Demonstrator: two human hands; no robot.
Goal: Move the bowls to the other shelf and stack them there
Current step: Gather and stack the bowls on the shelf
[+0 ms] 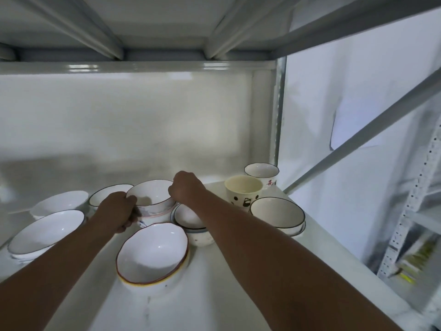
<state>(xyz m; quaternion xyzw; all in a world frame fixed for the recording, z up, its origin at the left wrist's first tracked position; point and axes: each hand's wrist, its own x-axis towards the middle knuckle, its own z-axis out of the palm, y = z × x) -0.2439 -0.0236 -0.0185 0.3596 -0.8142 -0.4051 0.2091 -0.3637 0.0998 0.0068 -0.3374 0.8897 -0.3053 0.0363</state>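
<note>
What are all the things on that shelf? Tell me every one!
held bowl: 1, white with dark rim, centre, atop another bowl
red-rimmed bowl: 1, white, front centre, stacked on a yellow-rimmed one
left front bowl: 1, white with dark rim, on a stack
left back bowls: 2, white, far left
small bowl stack: white, under the right arm
wide bowl: 1, white with dark rim, right
cream cup: 1, black spots, right back
red-marked cup: 1, white, back corner
shelf: 1, white
left hand: grips held bowl's left side
right hand: grips its right rim
</note>
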